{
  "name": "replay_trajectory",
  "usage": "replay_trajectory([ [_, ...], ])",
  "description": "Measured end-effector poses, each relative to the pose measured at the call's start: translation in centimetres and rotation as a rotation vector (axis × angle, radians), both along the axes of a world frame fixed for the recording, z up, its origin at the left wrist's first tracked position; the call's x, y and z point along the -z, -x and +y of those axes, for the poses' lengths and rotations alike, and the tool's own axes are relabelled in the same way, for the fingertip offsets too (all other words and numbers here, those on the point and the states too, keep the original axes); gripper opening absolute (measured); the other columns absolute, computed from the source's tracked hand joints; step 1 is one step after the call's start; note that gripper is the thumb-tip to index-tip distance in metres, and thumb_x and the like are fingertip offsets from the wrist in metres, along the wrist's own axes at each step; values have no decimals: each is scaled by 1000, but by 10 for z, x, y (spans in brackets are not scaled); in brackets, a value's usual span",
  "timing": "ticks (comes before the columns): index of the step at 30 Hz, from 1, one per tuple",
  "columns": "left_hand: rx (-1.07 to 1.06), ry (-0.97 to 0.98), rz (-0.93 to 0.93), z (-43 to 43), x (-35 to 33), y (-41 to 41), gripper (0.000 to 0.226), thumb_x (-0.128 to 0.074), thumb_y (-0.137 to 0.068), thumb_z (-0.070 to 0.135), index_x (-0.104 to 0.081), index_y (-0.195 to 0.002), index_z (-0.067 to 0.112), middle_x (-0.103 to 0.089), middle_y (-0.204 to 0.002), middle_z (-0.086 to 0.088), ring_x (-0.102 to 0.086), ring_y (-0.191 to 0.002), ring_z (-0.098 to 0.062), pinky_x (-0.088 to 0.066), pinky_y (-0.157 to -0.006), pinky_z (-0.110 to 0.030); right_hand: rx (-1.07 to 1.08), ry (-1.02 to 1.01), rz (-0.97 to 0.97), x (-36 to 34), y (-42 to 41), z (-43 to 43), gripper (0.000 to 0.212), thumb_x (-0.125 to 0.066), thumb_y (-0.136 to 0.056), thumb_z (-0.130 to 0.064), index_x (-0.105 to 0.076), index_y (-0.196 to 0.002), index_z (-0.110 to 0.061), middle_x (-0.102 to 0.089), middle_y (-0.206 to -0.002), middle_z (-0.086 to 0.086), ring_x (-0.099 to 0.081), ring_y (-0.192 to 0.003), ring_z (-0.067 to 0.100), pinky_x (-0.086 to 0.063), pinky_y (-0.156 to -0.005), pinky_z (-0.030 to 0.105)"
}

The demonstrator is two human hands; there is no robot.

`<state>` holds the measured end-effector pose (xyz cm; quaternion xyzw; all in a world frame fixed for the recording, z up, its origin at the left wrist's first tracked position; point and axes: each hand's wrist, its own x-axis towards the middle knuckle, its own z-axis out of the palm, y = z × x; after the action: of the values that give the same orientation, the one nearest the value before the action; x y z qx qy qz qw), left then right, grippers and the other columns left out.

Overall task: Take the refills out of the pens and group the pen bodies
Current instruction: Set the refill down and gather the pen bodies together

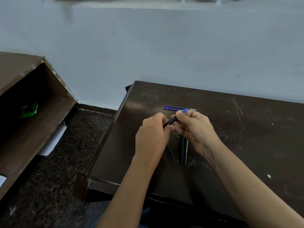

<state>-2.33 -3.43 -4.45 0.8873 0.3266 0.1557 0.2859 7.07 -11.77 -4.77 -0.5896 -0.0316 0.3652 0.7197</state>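
Over the dark table (238, 145), my left hand (153, 137) grips the barrel of a black pen (171, 121). My right hand (195, 127) pinches that pen's blue tip end (184, 110), which points up and to the right. Beyond the hands, a few blue refills (176, 108) lie side by side on the table. Two black pen bodies (183, 150) lie together below my right hand. Another dark pen part (170, 153) with a blue edge sticks out from under my left wrist.
The table's left edge (111, 129) drops to a speckled dark floor (65, 162). A brown open shelf unit (32, 112) stands at the left with a green packet (29, 110) inside. A pale wall (164, 55) runs behind the table.
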Motion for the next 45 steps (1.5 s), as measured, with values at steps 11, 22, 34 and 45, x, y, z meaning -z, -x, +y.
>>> replay_trajectory([
  [11, 73, 102, -2, -4, -1, -5, 31, -37, -98, 26, -63, -90, 11, -69, -84, -2, -62, -73, -13, -48, -65, -26, -208, -117, 39, 1, -8, -10, 23, -46, -99, -9, -65, -111, -15, -70, -113, 1, -69, -90, 12, -54, -83, 22],
  [22, 76, 44, -51, 3, -4, 1, 17, -54, -92, 25, -68, -94, 16, -52, -64, 11, -49, -56, -3, -33, -49, -9, -100, -127, -74, 6, -2, -7, 19, -66, -85, -17, -78, -70, -18, -75, -76, -2, -69, -66, 5, -52, -59, 15],
  [34, -56, -51, 65, 11, 2, 10, 13, -53, -92, 26, -64, -94, 19, -53, -70, 8, -52, -62, -11, -29, -47, -18, -525, 896, -986, 45, 21, -6, 38, -69, -82, -37, -58, -113, -19, -63, -108, 3, -61, -100, 22, -53, -85, 39],
  [45, -17, -49, 101, 15, 3, 12, 18, -53, -93, 26, -65, -104, 19, -54, -76, 7, -51, -66, -10, -33, -51, -18, -484, 691, -925, 50, 26, -3, 16, -60, -84, -16, -60, -100, -18, -65, -99, 0, -62, -89, 16, -53, -80, 29],
])
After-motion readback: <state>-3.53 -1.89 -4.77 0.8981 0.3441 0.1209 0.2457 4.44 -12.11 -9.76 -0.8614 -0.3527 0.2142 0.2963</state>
